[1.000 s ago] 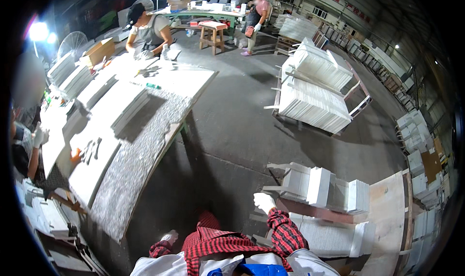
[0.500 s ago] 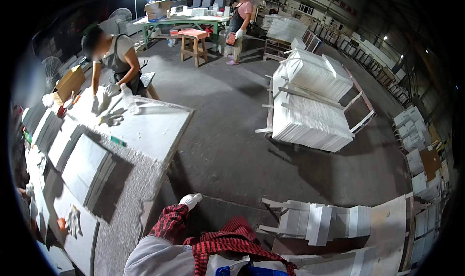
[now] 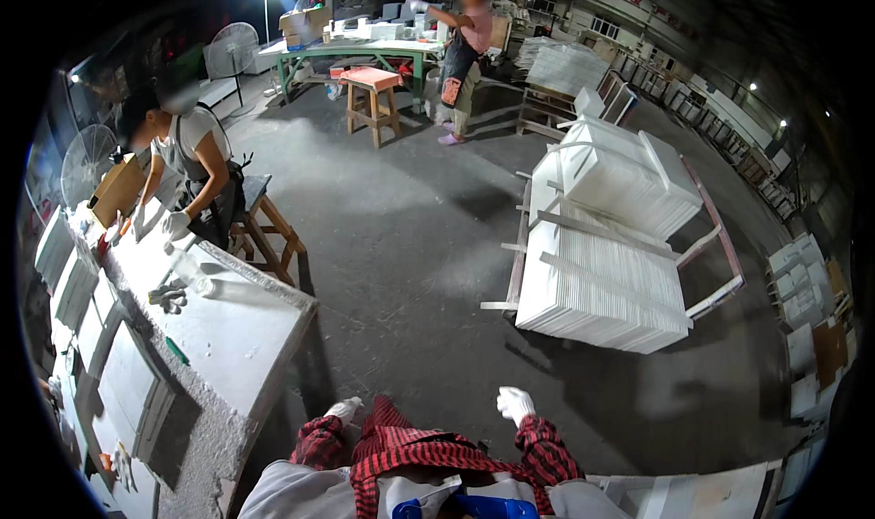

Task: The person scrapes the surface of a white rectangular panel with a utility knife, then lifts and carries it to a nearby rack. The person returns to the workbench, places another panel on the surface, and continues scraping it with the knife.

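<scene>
Both of my hands wear white gloves and hang low in front of me, apart from each other. My left hand is beside the red-and-black checked apron, its fingers loosely extended and holding nothing I can see. Out over the grey floor is my right hand, fingers loosely bent, with nothing visible in it. To the left of my left hand stands a worktable with a white top. A clear plastic bottle, a pair of gloves and a green tool-like object lie on it.
A co-worker leans over the worktable's far end. Another person stands by a green-legged table. Stacked white slabs fill a rack at right. A wooden stool stands ahead. More panels lie at lower right.
My right hand has come into view, and my left hand has drawn back nearer my body. My view has shifted, leaving the lower-right panels mostly out. The far person now reaches an arm out leftward.
</scene>
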{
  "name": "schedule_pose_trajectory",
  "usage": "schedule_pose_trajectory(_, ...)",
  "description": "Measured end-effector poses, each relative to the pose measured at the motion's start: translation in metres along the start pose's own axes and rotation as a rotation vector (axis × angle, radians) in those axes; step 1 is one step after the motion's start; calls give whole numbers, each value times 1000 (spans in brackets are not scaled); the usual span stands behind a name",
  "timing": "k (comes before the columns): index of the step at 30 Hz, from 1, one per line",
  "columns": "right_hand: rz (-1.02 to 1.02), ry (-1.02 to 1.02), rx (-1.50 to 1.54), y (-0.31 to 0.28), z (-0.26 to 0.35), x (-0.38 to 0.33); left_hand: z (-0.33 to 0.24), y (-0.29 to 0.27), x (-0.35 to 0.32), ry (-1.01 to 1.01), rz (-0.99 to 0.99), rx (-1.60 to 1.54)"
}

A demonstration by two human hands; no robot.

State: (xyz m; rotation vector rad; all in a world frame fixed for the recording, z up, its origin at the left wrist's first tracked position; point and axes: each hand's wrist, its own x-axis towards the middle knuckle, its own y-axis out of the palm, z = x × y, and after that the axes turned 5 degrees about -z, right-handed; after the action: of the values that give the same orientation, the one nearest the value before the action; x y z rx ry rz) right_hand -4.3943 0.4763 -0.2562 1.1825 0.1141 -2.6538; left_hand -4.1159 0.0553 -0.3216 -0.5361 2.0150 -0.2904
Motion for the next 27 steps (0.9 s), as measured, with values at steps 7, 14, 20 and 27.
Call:
schedule_pose_trajectory(7, 116, -103, -138, 47, 160, 118, -119, 18, 92, 18, 12, 34)
schedule_pose_trajectory(14, 142, 197, -237, -6, 175, 188, -327, 3, 199, 385, 111, 498)
schedule_pose_trajectory(20, 5, -515, -1361, -90, 152, 227, -565, -34, 227, 431, -34, 429)
schedule_pose_trajectory(27, -157, -34, -1297, -83, 253, 337, -682, 7, 354, 583, 140, 420)
